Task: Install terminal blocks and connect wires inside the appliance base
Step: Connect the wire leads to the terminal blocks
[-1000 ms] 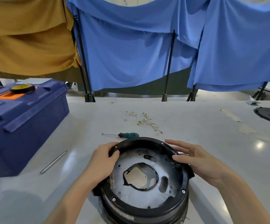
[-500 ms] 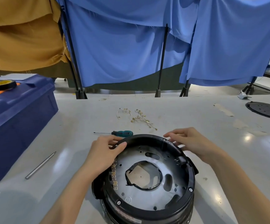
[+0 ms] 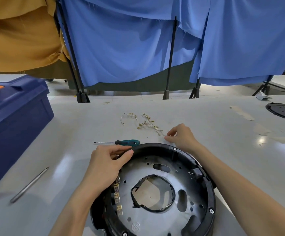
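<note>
While the left grip (image 3: pixel 107 166) clasps the base (image 3: pixel 210 195) rim, the right grip (image 3: pixel 181 137) pinches a wire (image 3: pixel 162 134) at the near end of the counter's (image 3: pixel 232 154) pile (image 3: pixel 146 123).

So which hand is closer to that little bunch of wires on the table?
Right. The right hand has its fingertips at the near end of the wires; the left hand grips the rim of the black base, nearer the screwdriver.
</note>
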Action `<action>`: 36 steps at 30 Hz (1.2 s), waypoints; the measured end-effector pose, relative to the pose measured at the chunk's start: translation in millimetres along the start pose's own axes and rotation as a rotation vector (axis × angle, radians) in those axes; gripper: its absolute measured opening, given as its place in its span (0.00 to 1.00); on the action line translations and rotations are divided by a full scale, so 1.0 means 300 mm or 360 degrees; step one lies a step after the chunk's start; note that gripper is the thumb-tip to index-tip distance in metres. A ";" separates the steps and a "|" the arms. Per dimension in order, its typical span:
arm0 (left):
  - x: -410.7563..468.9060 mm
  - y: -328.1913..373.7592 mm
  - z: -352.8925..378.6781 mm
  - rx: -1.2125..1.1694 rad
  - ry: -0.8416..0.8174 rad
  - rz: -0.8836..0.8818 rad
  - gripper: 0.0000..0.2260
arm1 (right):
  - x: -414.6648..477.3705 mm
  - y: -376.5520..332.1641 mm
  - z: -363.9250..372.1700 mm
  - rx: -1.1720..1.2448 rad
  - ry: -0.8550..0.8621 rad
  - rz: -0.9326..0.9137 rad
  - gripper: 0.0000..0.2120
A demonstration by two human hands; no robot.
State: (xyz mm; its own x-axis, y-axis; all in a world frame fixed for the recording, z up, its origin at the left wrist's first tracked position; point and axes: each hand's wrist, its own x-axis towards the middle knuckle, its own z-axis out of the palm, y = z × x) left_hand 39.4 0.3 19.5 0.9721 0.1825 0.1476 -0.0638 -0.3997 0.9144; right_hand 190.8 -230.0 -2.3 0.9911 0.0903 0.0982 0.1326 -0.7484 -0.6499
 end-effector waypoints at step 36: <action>0.044 0.080 -0.055 -0.1571 0.0103 -0.0310 0.36 | -0.212 0.000 -0.179 0.1465 0.0033 -0.0024 0.04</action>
State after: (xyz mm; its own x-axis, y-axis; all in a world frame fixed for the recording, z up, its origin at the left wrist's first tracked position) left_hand 46.9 8.0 49.8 0.9732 0.2255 -0.0445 -0.0921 0.5599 0.8234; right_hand 126.9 -271.0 31.9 0.9898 0.0774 0.1193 0.1138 0.0721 -0.9909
